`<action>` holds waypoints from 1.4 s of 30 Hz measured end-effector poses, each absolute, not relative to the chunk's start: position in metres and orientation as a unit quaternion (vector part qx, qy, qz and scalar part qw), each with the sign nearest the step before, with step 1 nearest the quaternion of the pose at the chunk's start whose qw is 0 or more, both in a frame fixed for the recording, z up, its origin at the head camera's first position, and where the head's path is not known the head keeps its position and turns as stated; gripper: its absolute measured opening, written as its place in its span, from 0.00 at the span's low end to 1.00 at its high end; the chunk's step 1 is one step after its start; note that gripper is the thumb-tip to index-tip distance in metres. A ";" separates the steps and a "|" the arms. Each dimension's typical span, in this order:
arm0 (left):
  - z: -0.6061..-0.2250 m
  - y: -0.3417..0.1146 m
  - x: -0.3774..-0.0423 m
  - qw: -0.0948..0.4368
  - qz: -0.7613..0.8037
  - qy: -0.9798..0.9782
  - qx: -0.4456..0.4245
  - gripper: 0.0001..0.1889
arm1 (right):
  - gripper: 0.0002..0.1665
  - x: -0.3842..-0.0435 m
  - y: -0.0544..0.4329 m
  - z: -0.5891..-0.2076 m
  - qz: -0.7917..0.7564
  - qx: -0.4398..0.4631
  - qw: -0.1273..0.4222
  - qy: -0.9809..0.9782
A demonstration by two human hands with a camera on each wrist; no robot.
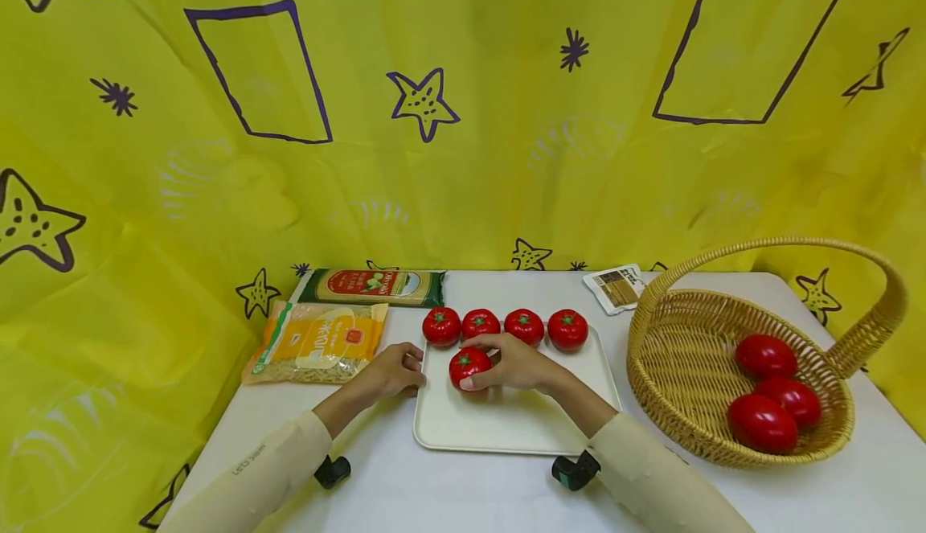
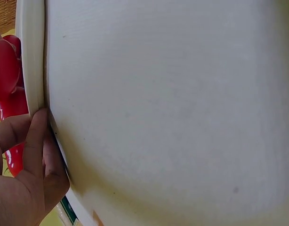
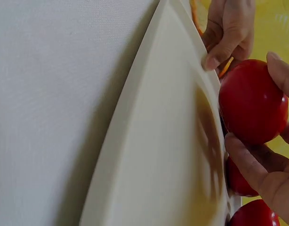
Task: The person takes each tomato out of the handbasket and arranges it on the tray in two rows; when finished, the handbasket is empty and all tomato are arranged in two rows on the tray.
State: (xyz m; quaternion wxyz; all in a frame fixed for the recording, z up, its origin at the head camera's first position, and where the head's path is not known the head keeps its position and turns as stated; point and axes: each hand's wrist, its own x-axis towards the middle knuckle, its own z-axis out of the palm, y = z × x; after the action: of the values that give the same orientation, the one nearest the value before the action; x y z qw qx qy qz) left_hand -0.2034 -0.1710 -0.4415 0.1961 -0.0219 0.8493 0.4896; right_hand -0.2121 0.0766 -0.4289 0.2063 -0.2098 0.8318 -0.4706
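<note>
My right hand (image 1: 517, 362) holds a red tomato (image 1: 469, 367) between thumb and fingers over the left part of a cream tray (image 1: 499, 428). In the right wrist view the tomato (image 3: 252, 101) sits between the thumb and the fingers; whether it touches the tray I cannot tell. My left hand (image 1: 396, 370) pinches the tray's left rim, the thumb on top, as the left wrist view shows at the rim (image 2: 34, 56). Along the tray's far edge several more tomatoes (image 1: 567, 330) stand in a row, green stem ends up.
To the right stands a wicker basket (image 1: 680, 356) with a tall handle, holding 3 red tomatoes (image 1: 763, 423). An orange-and-clear food bag (image 1: 318, 344) and a green packet (image 1: 372, 287) lie at the back left. A small white pouch (image 1: 615, 288) lies behind the tray. A yellow curtain (image 1: 492, 179) hangs behind the table.
</note>
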 end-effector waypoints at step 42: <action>-0.442 -0.170 -0.209 0.211 0.474 0.854 -0.042 0.21 | 0.38 -0.207 0.042 -0.436 -0.490 -0.177 0.183 0.834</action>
State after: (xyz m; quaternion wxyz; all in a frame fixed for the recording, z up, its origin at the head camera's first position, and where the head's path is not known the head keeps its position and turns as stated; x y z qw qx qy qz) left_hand -0.2086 -0.1704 -0.4421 0.2107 -0.0424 0.8537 0.4743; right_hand -0.2071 0.0422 -0.4358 0.1828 -0.1769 0.8337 -0.4901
